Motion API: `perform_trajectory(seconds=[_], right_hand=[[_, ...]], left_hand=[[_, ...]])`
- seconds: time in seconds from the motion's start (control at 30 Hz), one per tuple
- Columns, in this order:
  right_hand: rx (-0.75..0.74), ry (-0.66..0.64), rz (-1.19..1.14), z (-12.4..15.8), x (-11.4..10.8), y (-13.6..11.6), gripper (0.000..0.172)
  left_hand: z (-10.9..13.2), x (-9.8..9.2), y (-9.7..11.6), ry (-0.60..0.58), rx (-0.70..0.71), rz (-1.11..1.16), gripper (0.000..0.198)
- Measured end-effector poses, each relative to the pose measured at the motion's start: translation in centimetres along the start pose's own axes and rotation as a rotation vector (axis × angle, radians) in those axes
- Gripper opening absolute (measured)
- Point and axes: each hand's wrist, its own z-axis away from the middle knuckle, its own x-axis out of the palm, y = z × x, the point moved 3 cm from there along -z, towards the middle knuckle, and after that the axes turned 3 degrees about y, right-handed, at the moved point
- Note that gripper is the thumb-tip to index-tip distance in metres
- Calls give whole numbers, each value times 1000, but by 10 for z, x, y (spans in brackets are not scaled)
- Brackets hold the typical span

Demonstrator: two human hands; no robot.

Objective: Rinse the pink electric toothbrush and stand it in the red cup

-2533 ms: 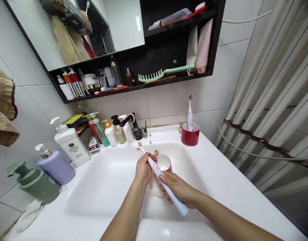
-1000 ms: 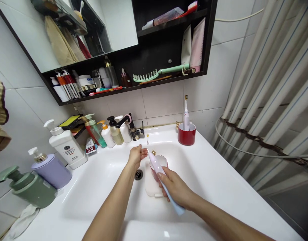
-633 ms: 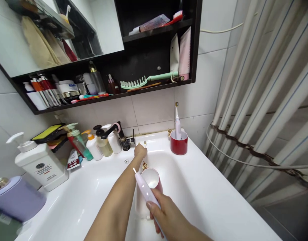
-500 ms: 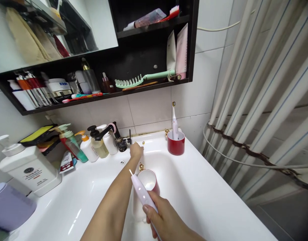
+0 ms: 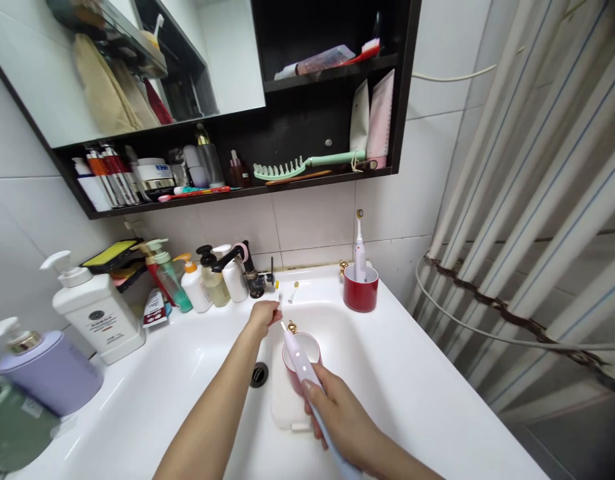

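Note:
My right hand (image 5: 335,407) is wrapped round a pale lilac electric toothbrush handle (image 5: 300,360), whose thin bare shaft points up and away. My left hand (image 5: 265,317) pinches a toothbrush head (image 5: 277,291) with yellow bristles, held upright just beyond the handle's tip. A second toothbrush head (image 5: 294,291) lies on the sink's back ledge, right of my left hand. Below the handle a red mug (image 5: 315,347) with a white inside stands in the basin on a white case (image 5: 287,410). The handle partly hides this mug.
A red mug (image 5: 360,297) holding another electric toothbrush (image 5: 360,253) stands at the back right corner. Left of the black faucet (image 5: 256,280) are several pump bottles (image 5: 215,280). Above hangs a black shelf cabinet (image 5: 287,120); white pipes (image 5: 527,200) run along the right.
My left hand has drawn back from the ledge with a toothbrush head in its fingers, toward the handle's tip. The view has shifted, showing more of the left side and the basin drain.

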Motion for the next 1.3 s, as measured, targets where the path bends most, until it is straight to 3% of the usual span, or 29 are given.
perform_trajectory(seconds=[0.17, 0.27, 0.47, 0.67, 0.83, 1.0, 1.17, 1.3], right_hand=[[31, -46, -28, 4, 8, 1, 25], [25, -94, -19, 5, 14, 4, 24], [48, -111, -15, 3, 19, 6, 25], [66, -38, -1, 3, 19, 3, 26], [142, -129, -181, 6, 20, 2, 28], [62, 3, -3, 3, 14, 4, 25], [111, -45, -97, 3, 15, 3, 26], [50, 31, 1, 2, 14, 2, 26]], left_hand=[[55, -26, -9, -202, -208, 490, 8], [73, -30, -13, -245, -281, 697, 7], [78, -28, -19, -242, -231, 718, 9], [80, -23, -17, -253, -188, 692, 7], [82, -21, -16, -277, -194, 707, 6], [85, -15, -17, -296, -184, 695, 6], [88, -11, -17, -315, -187, 703, 6], [89, -10, -15, -326, -155, 712, 7]])
